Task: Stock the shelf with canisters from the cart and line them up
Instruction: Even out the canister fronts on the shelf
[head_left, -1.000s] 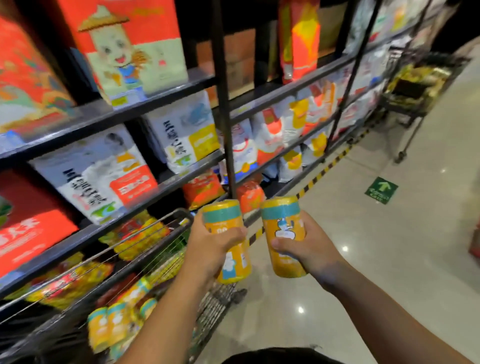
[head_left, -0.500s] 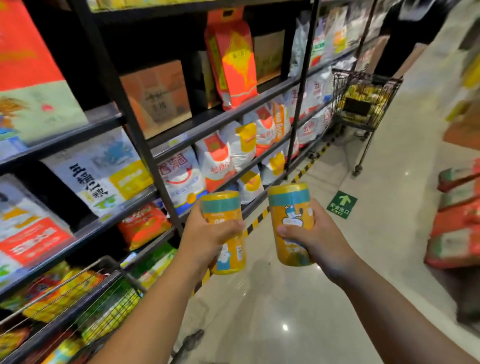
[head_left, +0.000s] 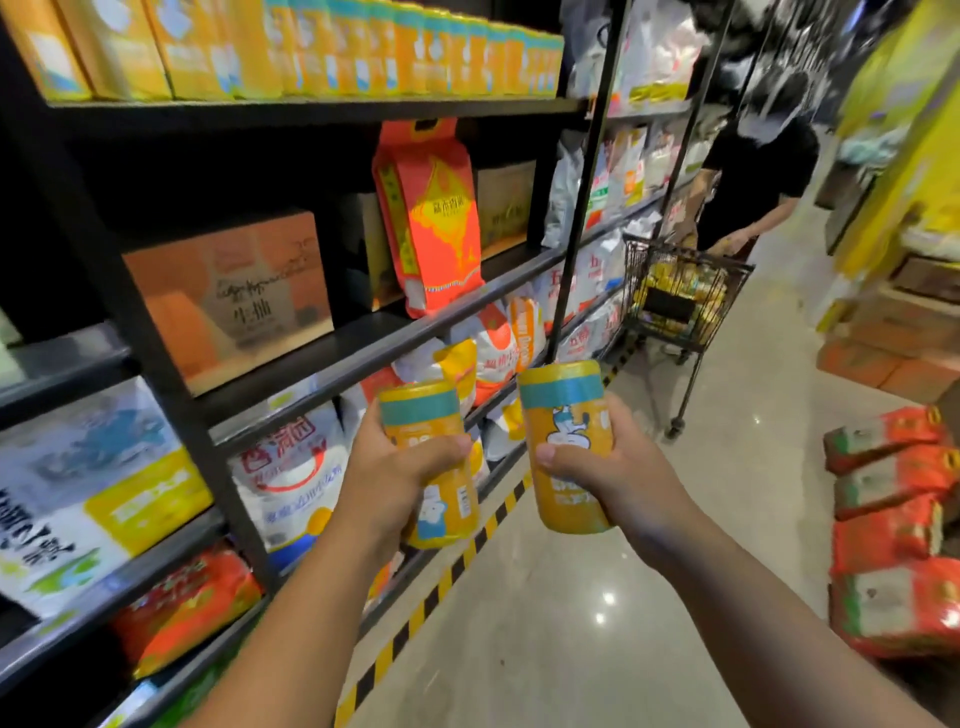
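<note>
My left hand (head_left: 387, 480) grips an orange canister with a teal band (head_left: 423, 415), held upright at chest height in front of the shelving. My right hand (head_left: 615, 475) grips a second matching canister (head_left: 563, 410) just to the right of the first; the two are a little apart. On the top shelf (head_left: 311, 111) at the upper left stands a row of several matching orange canisters (head_left: 452, 57) beside orange boxes. The cart I took them from is out of view.
Black metal shelving (head_left: 171, 389) on the left carries rice bags, a tall orange bag (head_left: 434, 218) and a brown carton (head_left: 234, 296). Further down the aisle a person in black stands by a wire cart (head_left: 675, 291). Stacked red bags (head_left: 893, 525) lie on the floor at right.
My view has lifted and turned right: the near cart dropped out of sight and the top shelf's canister row came into view. Both hands still hold their canisters, now raised slightly.
</note>
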